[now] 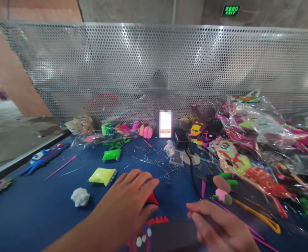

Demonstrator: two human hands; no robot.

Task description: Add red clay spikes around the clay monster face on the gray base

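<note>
Palm down over the table, my left hand [132, 197] has its fingers stretched forward, with the thumb apart. A red pointed piece [152, 199] shows between its index finger and thumb; whether the hand grips it or only covers it is hard to see. My right hand [219, 224] is closed in a pinch at the right, and what its fingertips hold, if anything, is hidden. Between and below the hands lies a dark flat figure [175, 232] with white dots and red spikes, cut off by the lower edge. A white lump of clay [80, 197] sits left of my left wrist.
A yellow clay packet [102, 176] and a green one [111, 155] lie beyond my left hand. A black adapter [180, 138] trails a cable towards my right hand. Clay figures and plastic bags [264, 129] crowd the right. A perforated metal panel [103, 63] closes the back.
</note>
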